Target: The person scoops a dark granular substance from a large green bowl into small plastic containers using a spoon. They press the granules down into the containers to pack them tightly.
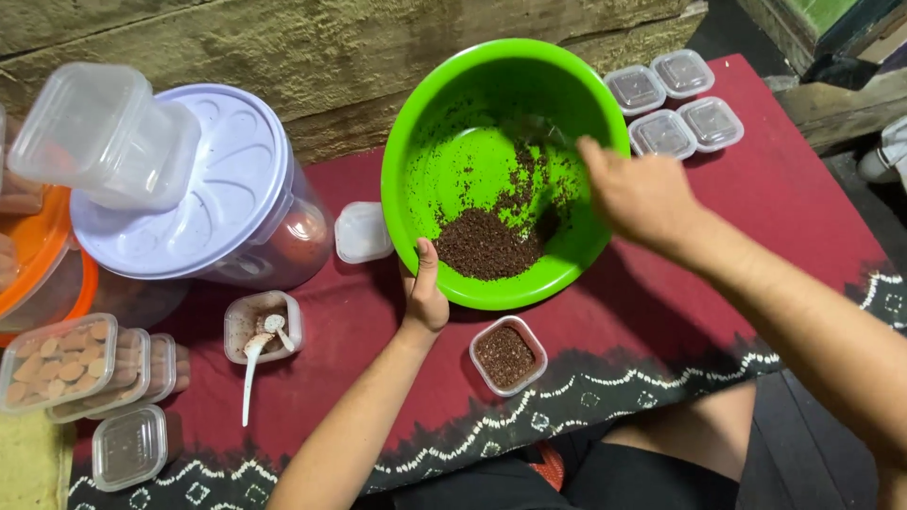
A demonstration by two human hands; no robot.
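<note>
A bright green plastic bowl (406, 142) rests tilted on a dark red patterned cloth (784, 208), with dark brown crumbs (487, 246) heaped in its lower side. My left hand (425, 288) grips the bowl's near rim, thumb inside. Reaching into the bowl from the right, my right hand (642, 194) has its fingers closed on a small clear plastic container (537, 127) that is blurred against the green. Just in front of the bowl stands a small clear tub (507, 355) filled with the same brown crumbs.
Several lidded small tubs (673, 99) sit at the back right. On the left stand a big jar with a lilac lid (203, 189), stacked clear tubs (94, 132), a tub with a white spoon (263, 326), biscuit-filled tubs (61, 364), a loose lid (362, 231) and an orange container (38, 246).
</note>
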